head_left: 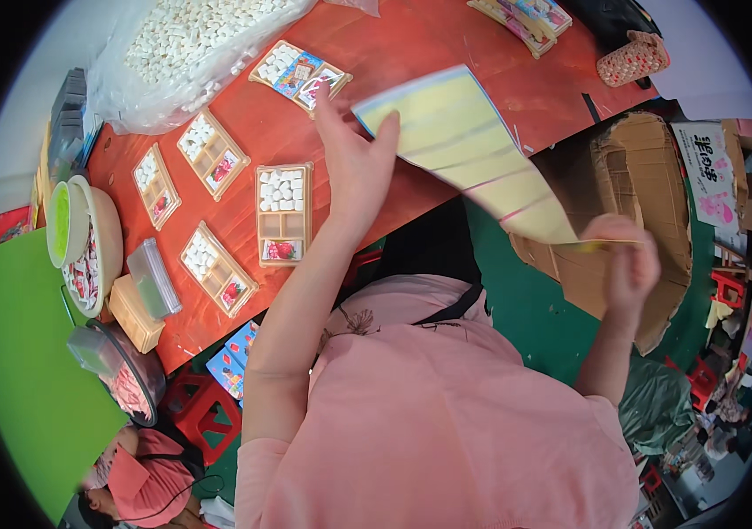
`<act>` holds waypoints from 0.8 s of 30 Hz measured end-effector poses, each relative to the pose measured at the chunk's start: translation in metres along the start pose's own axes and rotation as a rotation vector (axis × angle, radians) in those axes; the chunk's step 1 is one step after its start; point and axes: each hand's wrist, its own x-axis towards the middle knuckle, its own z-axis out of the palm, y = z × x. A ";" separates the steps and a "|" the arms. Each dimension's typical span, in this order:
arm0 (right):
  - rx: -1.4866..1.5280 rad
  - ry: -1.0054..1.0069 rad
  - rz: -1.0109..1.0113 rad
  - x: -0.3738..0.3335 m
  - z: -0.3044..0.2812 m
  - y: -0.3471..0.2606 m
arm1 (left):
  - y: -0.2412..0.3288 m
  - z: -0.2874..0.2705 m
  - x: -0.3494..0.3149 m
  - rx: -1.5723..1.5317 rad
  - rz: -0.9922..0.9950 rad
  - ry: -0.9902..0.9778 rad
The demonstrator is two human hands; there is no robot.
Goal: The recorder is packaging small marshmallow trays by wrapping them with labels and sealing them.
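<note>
Between my hands stretches a pale yellow sheet (469, 137) with dark and pink cross lines and a blue edge, partly smeared by motion. My left hand (354, 163) is at its upper left corner, thumb over the paper and index finger pointing away; the other fingers are hidden. The sheet's narrow lower right end is pinched in my right hand (632, 264), which is blurred. Just beyond my left fingers lies a divided tray (292, 70) with white pieces and a blue printed card. Nearer my left forearm sits another divided tray (283, 212) with white pieces and a red-printed packet.
More filled trays (210, 154) lie across the red table (429, 44). A clear bag of white pieces (208, 44) stands at far left, bowls (98, 229) at the left edge. An open cardboard box (658, 194) is at right. Another person (151, 480) is at lower left.
</note>
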 end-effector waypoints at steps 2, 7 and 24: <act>0.145 0.105 -0.126 0.014 -0.027 -0.010 | -0.004 -0.008 -0.010 0.077 0.305 -0.097; -0.279 0.554 0.043 0.085 -0.039 -0.036 | 0.018 -0.041 -0.054 -0.654 -0.006 -0.632; -0.561 -0.203 -0.421 0.219 0.150 0.057 | 0.014 -0.040 -0.028 -0.634 -0.785 -0.338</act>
